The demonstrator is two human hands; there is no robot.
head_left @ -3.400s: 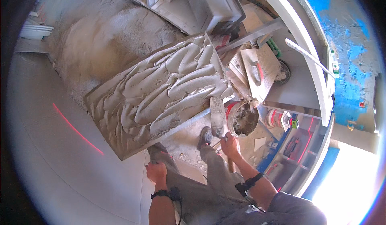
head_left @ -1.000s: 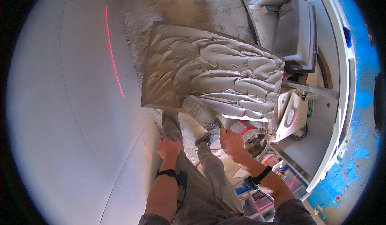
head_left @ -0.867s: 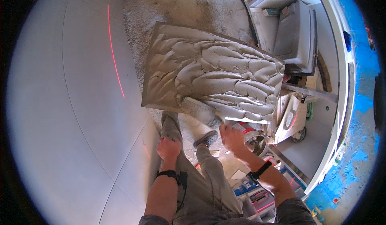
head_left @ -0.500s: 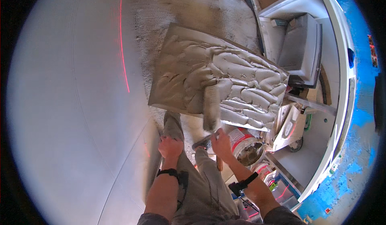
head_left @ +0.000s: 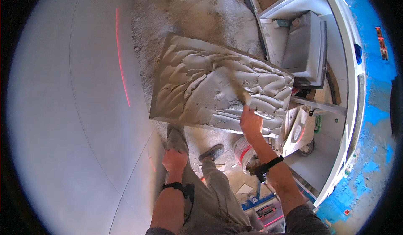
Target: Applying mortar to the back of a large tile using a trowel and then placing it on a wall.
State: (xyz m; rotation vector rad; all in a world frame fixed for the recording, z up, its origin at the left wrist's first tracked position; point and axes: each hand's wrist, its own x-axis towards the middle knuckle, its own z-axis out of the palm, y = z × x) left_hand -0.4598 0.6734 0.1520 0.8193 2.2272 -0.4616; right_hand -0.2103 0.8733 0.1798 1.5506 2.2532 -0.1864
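A large rectangular slab [head_left: 176,105] coated in ridged grey adhesive lies in the middle. My right hand [head_left: 252,121] grips the handle of a trowel [head_left: 237,87], whose blurred blade is over the adhesive. My left hand [head_left: 175,158] is closed low at my left leg, below the slab's near edge; what it holds, if anything, is hidden. A bucket [head_left: 242,147] with grey mix inside stands below the slab, partly behind my right forearm.
A pale tiled surface [head_left: 75,109] with red laser lines fills the left. At the right are a white cabinet frame [head_left: 352,46], grey sink-like basin [head_left: 304,46], stacked boards [head_left: 294,132] and blue-patched floor [head_left: 373,109]. My shoe [head_left: 212,151] and a toolbox [head_left: 268,212] are below.
My right hand and trowel have moved up and rightward onto the slab, smearing the middle ridges flatter. My left hand stays closed by my leg. The view has turned since the earliest frame.
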